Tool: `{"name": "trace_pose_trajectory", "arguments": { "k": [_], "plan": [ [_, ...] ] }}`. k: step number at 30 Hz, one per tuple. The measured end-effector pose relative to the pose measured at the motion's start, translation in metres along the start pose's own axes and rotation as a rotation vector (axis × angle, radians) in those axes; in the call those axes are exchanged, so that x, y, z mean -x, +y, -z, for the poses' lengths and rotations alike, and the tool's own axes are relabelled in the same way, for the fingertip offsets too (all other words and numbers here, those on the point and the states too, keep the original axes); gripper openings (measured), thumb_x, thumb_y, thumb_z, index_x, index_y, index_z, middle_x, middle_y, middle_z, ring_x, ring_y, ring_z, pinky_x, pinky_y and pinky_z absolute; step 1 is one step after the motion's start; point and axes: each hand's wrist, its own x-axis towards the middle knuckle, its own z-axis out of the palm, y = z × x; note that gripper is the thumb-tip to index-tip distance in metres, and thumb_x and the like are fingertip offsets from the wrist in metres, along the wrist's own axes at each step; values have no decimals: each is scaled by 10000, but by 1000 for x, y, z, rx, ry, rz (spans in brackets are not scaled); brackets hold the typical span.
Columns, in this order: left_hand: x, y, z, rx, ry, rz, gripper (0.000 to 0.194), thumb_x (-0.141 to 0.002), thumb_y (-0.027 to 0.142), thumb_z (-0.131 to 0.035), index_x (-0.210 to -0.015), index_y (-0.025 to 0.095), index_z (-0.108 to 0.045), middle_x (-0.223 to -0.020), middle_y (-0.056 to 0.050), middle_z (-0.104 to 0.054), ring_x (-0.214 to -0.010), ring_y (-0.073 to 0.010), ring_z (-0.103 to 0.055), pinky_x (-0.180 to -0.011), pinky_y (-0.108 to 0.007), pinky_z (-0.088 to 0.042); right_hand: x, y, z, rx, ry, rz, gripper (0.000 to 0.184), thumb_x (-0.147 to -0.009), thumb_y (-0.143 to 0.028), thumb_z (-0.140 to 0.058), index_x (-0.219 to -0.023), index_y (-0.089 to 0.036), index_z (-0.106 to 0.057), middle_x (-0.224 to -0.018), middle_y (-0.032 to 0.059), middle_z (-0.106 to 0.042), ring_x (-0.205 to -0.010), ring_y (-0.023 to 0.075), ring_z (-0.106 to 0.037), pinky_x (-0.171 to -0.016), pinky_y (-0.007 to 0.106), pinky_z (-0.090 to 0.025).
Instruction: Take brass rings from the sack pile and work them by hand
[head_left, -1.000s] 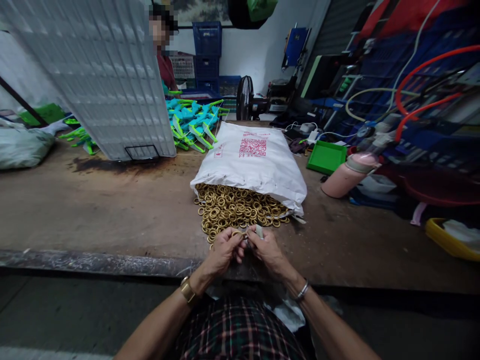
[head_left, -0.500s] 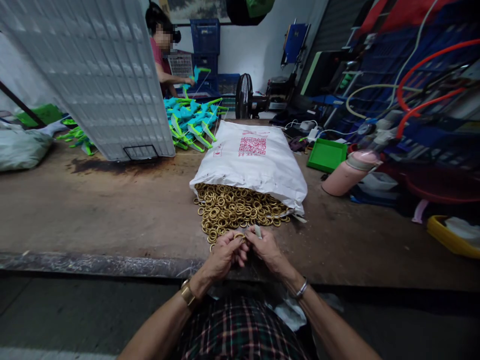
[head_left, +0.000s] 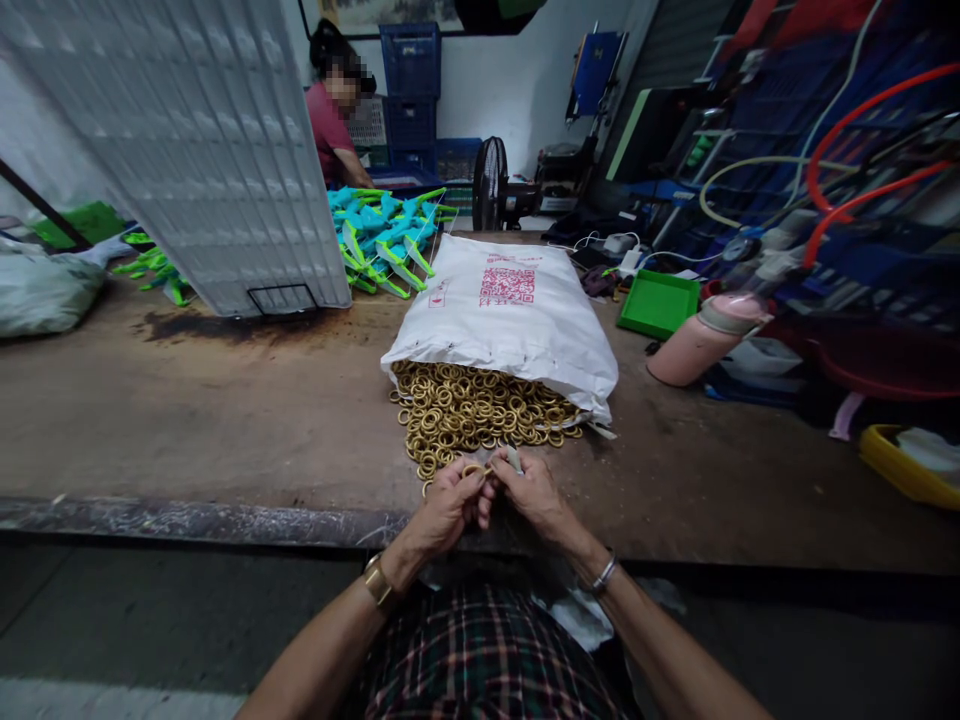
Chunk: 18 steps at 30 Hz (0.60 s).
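Observation:
My left hand (head_left: 448,506) and my right hand (head_left: 534,494) meet at the near edge of the brown table (head_left: 225,420), fingers closed. Between them I pinch a brass ring (head_left: 475,470), and my right hand also grips a small pale piece (head_left: 514,458). Just beyond my fingers lies a heap of brass rings (head_left: 472,415) spilling from the mouth of a white sack (head_left: 510,315) with red print. A gold watch sits on my left wrist and a silver bangle on my right.
A white ribbed panel (head_left: 195,150) leans on the table at the back left. Turquoise and green plastic parts (head_left: 382,235) are piled behind it, where another person (head_left: 334,110) works. A green tray (head_left: 658,303), a pink flask (head_left: 701,340), a fan (head_left: 491,190) and hoses stand at the right.
My hands stay together on the ring, barely shifting. The person at the back has come out from behind the panel and leaned over the turquoise parts. The camera tilted slightly.

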Motion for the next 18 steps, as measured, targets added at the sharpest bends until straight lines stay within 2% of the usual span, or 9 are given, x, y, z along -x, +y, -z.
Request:
{"name": "trace_pose_trajectory", "arguments": {
  "k": [3,7,12,18],
  "plan": [
    [2,2,-1,16,-4,-1,353,-691,440,-683,-775,157,-490,-673,27,-545,-461,-50,-468,-421,-181,-412,1,0,1,28,21,4,238,-791,-379,-470,-643,-194,-489,-548,-34,-501,-528,107,-445,-540,226,-359],
    [4,5,-5,22,6,-30,337,-702,429,-676,-774,155,-494,-682,21,-548,-478,-52,-470,-439,-186,-420,7,-1,3,223,93,81,208,-807,-348,-450,-679,-196,-511,-567,-23,-506,-553,120,-445,-556,228,-340],
    [3,4,-6,-27,27,-107,328,-718,439,-655,-754,153,-500,-666,24,-533,-483,-57,-467,-458,-200,-424,16,-2,3,507,-56,215,129,-765,-158,-394,-707,-211,-496,-628,-1,-547,-563,125,-462,-563,231,-324],
    [3,1,-2,-137,21,-129,316,-753,457,-609,-769,160,-503,-673,23,-538,-482,-65,-479,-497,-220,-435,17,2,2,700,-60,241,181,-685,-88,-368,-742,-205,-494,-641,18,-551,-575,139,-462,-561,241,-306]
  ]
}}
